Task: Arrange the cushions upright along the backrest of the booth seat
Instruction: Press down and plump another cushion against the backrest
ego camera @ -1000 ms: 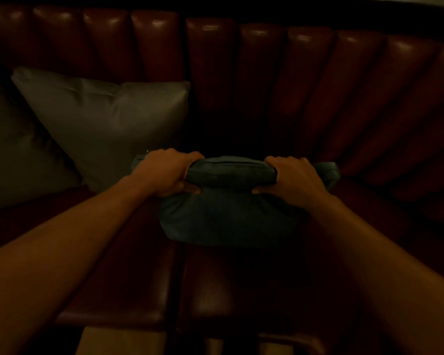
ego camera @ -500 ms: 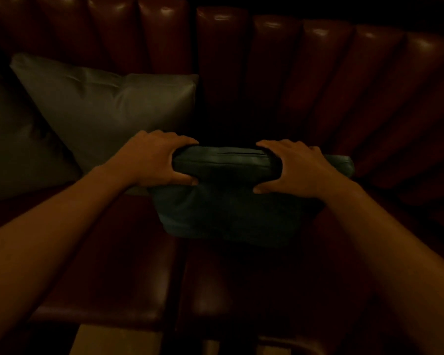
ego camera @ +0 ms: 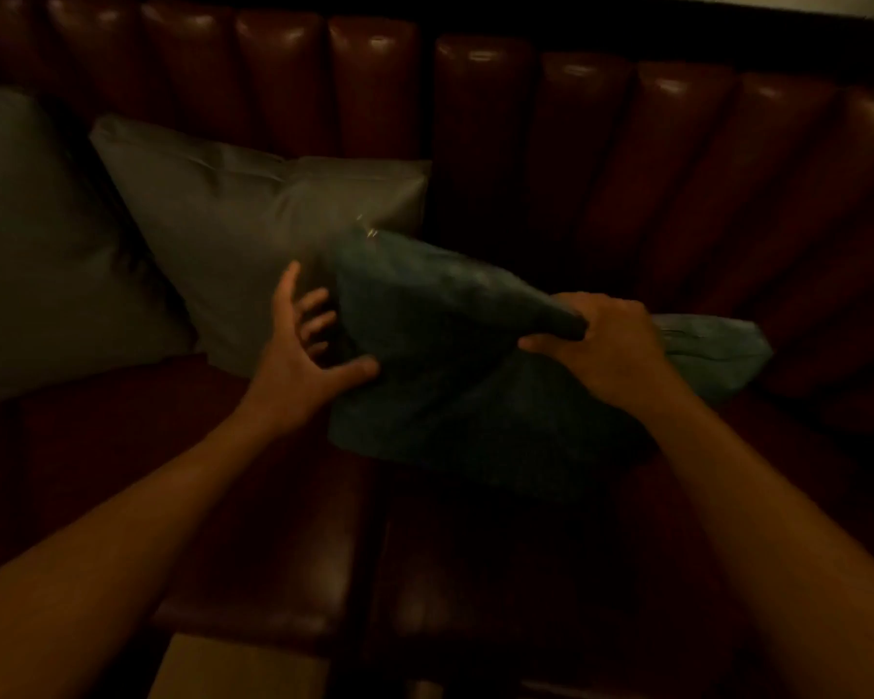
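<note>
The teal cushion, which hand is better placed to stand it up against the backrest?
The right hand: it grips the teal cushion's raised top edge. The left hand only touches its side, fingers spread.

No text, label, brand, number or sign can be read anywhere here.

A dark red seat [ego camera: 253, 522] is filling the lower frame, its ribbed backrest [ego camera: 677, 158] running along the top. Two grey cushions [ego camera: 253, 234] [ego camera: 36, 244] are leaning at left; a teal cushion [ego camera: 450, 396] is tilting at centre.
</note>
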The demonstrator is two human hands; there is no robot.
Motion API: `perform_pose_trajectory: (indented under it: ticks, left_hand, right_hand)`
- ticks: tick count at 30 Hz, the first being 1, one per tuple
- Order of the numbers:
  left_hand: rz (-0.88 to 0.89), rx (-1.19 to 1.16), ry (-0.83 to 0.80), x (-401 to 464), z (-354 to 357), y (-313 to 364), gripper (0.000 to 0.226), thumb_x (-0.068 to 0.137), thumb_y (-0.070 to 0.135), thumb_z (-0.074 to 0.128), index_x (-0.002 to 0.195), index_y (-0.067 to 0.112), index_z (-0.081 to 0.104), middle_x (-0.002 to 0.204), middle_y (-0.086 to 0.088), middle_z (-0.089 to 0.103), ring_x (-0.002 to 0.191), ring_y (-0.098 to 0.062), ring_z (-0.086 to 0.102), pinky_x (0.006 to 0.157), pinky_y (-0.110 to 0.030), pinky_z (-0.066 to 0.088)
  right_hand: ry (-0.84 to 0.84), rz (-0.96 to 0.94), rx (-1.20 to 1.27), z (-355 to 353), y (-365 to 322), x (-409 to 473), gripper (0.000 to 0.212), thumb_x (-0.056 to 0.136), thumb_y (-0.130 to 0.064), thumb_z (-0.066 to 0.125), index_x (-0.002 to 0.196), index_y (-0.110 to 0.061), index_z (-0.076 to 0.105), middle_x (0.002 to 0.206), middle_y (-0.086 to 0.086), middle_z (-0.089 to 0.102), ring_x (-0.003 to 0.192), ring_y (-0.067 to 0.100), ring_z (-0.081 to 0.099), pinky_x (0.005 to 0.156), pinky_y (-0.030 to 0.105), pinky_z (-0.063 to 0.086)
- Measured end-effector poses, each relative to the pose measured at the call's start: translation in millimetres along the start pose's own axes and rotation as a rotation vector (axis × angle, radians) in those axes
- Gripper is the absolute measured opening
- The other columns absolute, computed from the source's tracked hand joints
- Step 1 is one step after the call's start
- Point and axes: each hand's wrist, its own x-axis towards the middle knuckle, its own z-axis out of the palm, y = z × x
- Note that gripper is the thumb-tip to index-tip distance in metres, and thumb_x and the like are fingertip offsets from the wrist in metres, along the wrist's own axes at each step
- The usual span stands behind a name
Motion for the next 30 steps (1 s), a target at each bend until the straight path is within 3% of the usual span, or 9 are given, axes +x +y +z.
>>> perform_pose_trajectory:
  ticks: [4,6,9,13,16,20,24,26,30]
  left_hand:
    - [0.030,0.380,-0.244,3.5,-9.4,1.3,0.140,0.045,0.059,0.093,0.155,0.048,0.008,0.153,0.030,0.029,0.140,0.006,0.034,0.116,-0.030,0.035]
    - [0.077,0.531,-0.228,25.4,-13.5,26.6,0.129,0.050,0.051,0.095,0.155,0.038,0.022,0.151,0.018,0.040,0.133,-0.001,0.041,0.110,-0.025,0.035]
    - [0.222,0.767,-0.276,50.2,-11.1,59.3,0.102,0.058,0.058,0.089,0.145,0.031,0.043,0.139,0.005,0.057,0.124,-0.015,0.054,0.103,-0.029,0.042]
    - [0.227,0.899,-0.370,45.9,19.4,52.8,0.099,0.054,0.075,0.075,0.141,0.039,0.043,0.131,0.004,0.058,0.118,-0.021,0.056,0.101,-0.043,0.046]
    - [0.314,0.980,-0.364,44.0,37.8,54.8,0.100,0.060,0.079,0.068,0.145,0.038,0.036,0.129,0.001,0.056,0.114,-0.024,0.054,0.100,-0.046,0.044]
    - [0.355,0.903,-0.506,54.1,42.2,77.7,0.095,0.074,0.073,0.067,0.153,0.046,0.023,0.141,0.004,0.051,0.124,-0.018,0.050,0.106,-0.045,0.043]
    - [0.360,0.866,-0.651,57.2,45.7,94.6,0.093,0.078,0.062,0.072,0.153,0.054,0.017,0.150,0.012,0.043,0.131,-0.011,0.045,0.108,-0.041,0.043]
    - [0.398,0.871,-0.656,56.7,52.4,98.4,0.098,0.076,0.063,0.073,0.155,0.050,0.017,0.149,0.013,0.045,0.129,-0.009,0.045,0.108,-0.037,0.042]
    - [0.352,1.002,-0.606,53.4,72.9,102.0,0.119,0.063,0.074,0.076,0.157,0.030,0.018,0.147,0.004,0.049,0.129,-0.016,0.049,0.107,-0.035,0.038]
  right_hand:
    - [0.198,0.141,0.539,-32.0,15.4,-27.6,0.012,0.086,-0.022,0.080,0.095,-0.021,0.071,0.085,-0.012,0.072,0.077,-0.004,0.068,0.068,0.014,0.053]
    - [0.246,0.215,0.687,-32.4,25.6,-44.5,0.012,0.087,-0.020,0.079,0.095,-0.023,0.071,0.086,-0.017,0.076,0.083,-0.005,0.070,0.068,0.012,0.054]
    - [0.244,0.346,0.764,-15.2,43.4,-69.6,0.021,0.085,-0.025,0.079,0.101,-0.034,0.068,0.091,-0.028,0.074,0.086,-0.009,0.069,0.066,0.014,0.055]
    - [0.239,0.470,0.749,15.0,65.8,-97.2,0.050,0.083,-0.041,0.079,0.128,-0.042,0.058,0.120,-0.016,0.066,0.110,0.007,0.065,0.091,0.040,0.055]
    - [0.382,0.417,0.752,14.0,59.5,-97.4,0.052,0.089,-0.030,0.068,0.128,-0.059,0.050,0.130,-0.021,0.058,0.122,0.007,0.058,0.105,0.049,0.050]
    - [0.560,0.264,0.624,-7.0,43.2,-78.1,0.071,0.093,-0.042,0.066,0.155,-0.031,0.033,0.155,-0.005,0.043,0.139,0.011,0.046,0.113,0.049,0.044]
    - [0.790,0.019,0.181,-38.9,17.3,-56.5,0.084,0.090,-0.039,0.072,0.157,-0.010,0.029,0.163,0.009,0.025,0.151,0.022,0.027,0.121,0.050,0.030]
    - [0.646,-0.171,0.022,-54.8,-1.6,-42.1,0.092,0.088,-0.048,0.073,0.158,-0.009,0.028,0.164,0.007,0.020,0.154,0.027,0.021,0.124,0.049,0.025]
    - [-0.148,-0.141,-0.296,-53.6,-14.5,-9.9,0.124,0.065,-0.091,0.059,0.161,-0.041,-0.001,0.172,-0.003,-0.001,0.157,0.022,-0.006,0.126,0.050,0.000]
